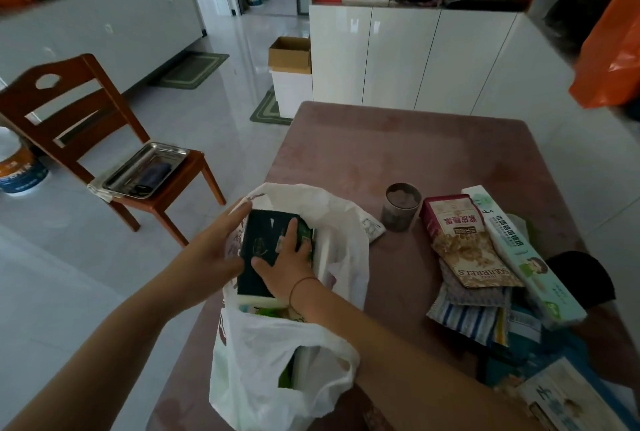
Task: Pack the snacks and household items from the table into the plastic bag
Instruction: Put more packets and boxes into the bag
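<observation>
A white plastic bag [273, 358] stands open at the table's near left edge with several items inside. In its mouth lies a dark green flat pack [263, 243], like scouring pads. My right hand [287, 264] presses flat on top of the pack, fingers spread. My left hand [214, 250] holds the bag's left rim against the pack's side. To the right on the table lie a red-and-brown snack pouch [460, 240], a long white-green foil box [523, 254], folded striped cloths [467, 309] and a small dark jar [400, 207].
The table [398, 146] has a pink cover. More boxes [568, 396] lie at the near right corner. A wooden chair [86, 125] with a metal tray [145, 171] stands to the left. White cabinets [415, 56] are behind the table, an orange bag [613, 53] at the right.
</observation>
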Available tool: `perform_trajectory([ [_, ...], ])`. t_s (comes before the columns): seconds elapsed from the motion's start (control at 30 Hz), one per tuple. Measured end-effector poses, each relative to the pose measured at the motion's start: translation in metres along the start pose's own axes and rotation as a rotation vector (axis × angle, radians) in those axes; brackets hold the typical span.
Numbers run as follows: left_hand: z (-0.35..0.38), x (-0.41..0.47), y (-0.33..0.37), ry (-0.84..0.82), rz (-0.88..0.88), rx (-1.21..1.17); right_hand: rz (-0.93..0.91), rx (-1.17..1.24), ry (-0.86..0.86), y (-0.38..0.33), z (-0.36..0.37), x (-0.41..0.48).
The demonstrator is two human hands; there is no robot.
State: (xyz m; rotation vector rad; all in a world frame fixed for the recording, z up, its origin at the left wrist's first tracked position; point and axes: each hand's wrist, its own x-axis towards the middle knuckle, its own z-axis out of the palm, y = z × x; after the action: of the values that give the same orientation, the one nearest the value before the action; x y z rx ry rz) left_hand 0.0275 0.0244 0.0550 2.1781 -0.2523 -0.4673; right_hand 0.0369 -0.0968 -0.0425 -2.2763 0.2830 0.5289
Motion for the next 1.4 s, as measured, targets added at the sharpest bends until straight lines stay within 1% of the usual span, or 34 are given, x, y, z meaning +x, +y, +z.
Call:
perform_trajectory([
  [0.13,0.001,0.003,0.0,-0.003,0.026,-0.049,-0.021,-0.178,0.042,0.012,0.009,0.005],
  [0.3,-0.001,0.004,-0.001,0.037,-0.011,-0.006,-0.041,-0.141,0.063,0.008,0.025,0.014],
  [0.43,-0.001,0.002,-0.002,0.025,0.012,-0.009,-0.064,-0.196,0.08,0.008,0.033,0.011],
  [0.5,0.0,0.003,0.0,0.017,0.017,-0.032,-0.041,-0.209,0.041,0.005,0.031,0.009],
  [0.53,0.001,0.003,0.0,0.012,0.015,-0.032,-0.027,-0.18,-0.009,0.005,0.025,0.008],
  [0.57,0.002,0.003,0.0,0.018,0.009,-0.016,-0.03,-0.078,-0.065,0.007,0.014,0.007],
  [0.6,0.002,0.004,0.0,0.028,0.004,0.01,-0.046,0.096,-0.11,0.011,-0.001,0.008],
  [0.63,0.003,0.005,-0.001,0.034,0.008,0.036,-0.077,0.301,-0.109,0.019,-0.021,0.006],
  [0.67,0.004,0.005,-0.001,0.037,0.017,0.056,-0.104,0.436,-0.023,0.033,-0.043,0.005],
  [0.7,0.004,0.005,-0.001,0.041,0.023,0.066,-0.123,0.47,0.125,0.052,-0.068,0.005],
  [0.73,0.005,0.005,0.0,0.043,0.024,0.064,-0.104,0.411,0.297,0.074,-0.093,0.005],
  [0.77,0.006,0.006,0.001,0.044,0.023,0.054,-0.046,0.297,0.47,0.101,-0.117,0.006],
  [0.8,0.007,0.006,0.002,0.045,0.019,0.045,0.049,0.162,0.62,0.129,-0.139,0.008],
  [0.83,0.009,0.007,0.003,0.044,0.016,0.041,0.158,0.052,0.709,0.158,-0.157,0.011],
  [0.87,0.011,0.008,0.004,0.039,0.016,0.038,0.276,-0.014,0.718,0.183,-0.17,0.014],
  [0.9,0.012,0.008,0.004,0.033,0.016,0.037,0.373,-0.054,0.667,0.204,-0.177,0.017],
  [0.93,0.015,0.011,0.005,0.034,0.011,0.04,0.425,-0.086,0.603,0.221,-0.18,0.022],
  [1.0,0.015,0.013,0.005,0.039,-0.007,0.065,0.439,-0.143,0.544,0.239,-0.179,0.028],
  [1.07,0.014,0.015,0.005,0.043,-0.006,0.095,0.413,-0.167,0.557,0.245,-0.174,0.038],
  [1.13,0.019,0.016,0.005,0.055,0.004,0.117,0.451,-0.178,0.578,0.247,-0.172,0.05],
  [1.27,0.025,0.013,0.006,0.072,0.018,0.13,0.571,-0.01,0.572,0.252,-0.169,0.067],
  [1.33,0.021,0.01,0.003,0.084,0.014,0.157,0.606,0.036,0.565,0.249,-0.163,0.076],
  [1.4,0.018,0.007,0.001,0.086,0.001,0.157,0.608,0.136,0.612,0.241,-0.162,0.076],
])
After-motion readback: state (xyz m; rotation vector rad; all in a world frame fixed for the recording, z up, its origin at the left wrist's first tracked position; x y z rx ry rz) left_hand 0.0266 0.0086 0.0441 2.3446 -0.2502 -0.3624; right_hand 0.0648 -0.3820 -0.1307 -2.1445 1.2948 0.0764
